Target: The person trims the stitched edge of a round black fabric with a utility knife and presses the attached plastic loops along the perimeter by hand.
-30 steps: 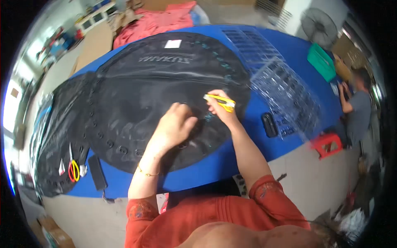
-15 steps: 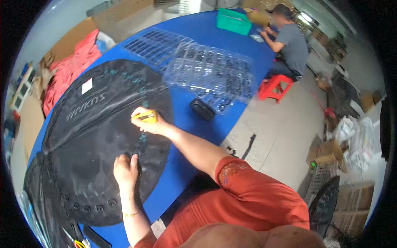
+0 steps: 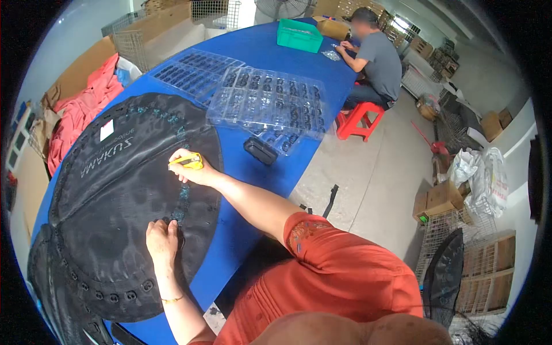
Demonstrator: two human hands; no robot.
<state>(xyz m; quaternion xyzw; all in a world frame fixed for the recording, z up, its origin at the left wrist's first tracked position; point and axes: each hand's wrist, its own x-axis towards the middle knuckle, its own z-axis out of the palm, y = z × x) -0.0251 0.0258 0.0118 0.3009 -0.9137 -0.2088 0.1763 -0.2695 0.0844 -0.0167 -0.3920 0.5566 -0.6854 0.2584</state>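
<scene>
A black mesh trampoline mat (image 3: 132,213), printed with white letters and bearing a white label (image 3: 107,130), lies folded on the blue table. Along its curved edges run several black fittings, and a band with teal marks crosses its right part. My right hand (image 3: 192,167) is closed round a small yellow hand tool (image 3: 195,160) above that band; its tip points left, and its exact kind is unclear. Lower down, my left hand (image 3: 163,244) rests on the mat with fingers bent and thumb beside them, pinching the mat near the band. The fingertips partly hide what they grip.
Clear compartment trays (image 3: 267,103) of small black parts and a black case (image 3: 260,150) stand on the blue table (image 3: 253,187). Beyond is a green bin (image 3: 299,35). A person in grey (image 3: 376,63) sits on a red stool (image 3: 359,121), handling small items. Boxes and wire cages stand right.
The head view has tilted, so the scene sits lower and further left. Both hands stay at nearly the same places on the mat, with the yellow tool still held.
</scene>
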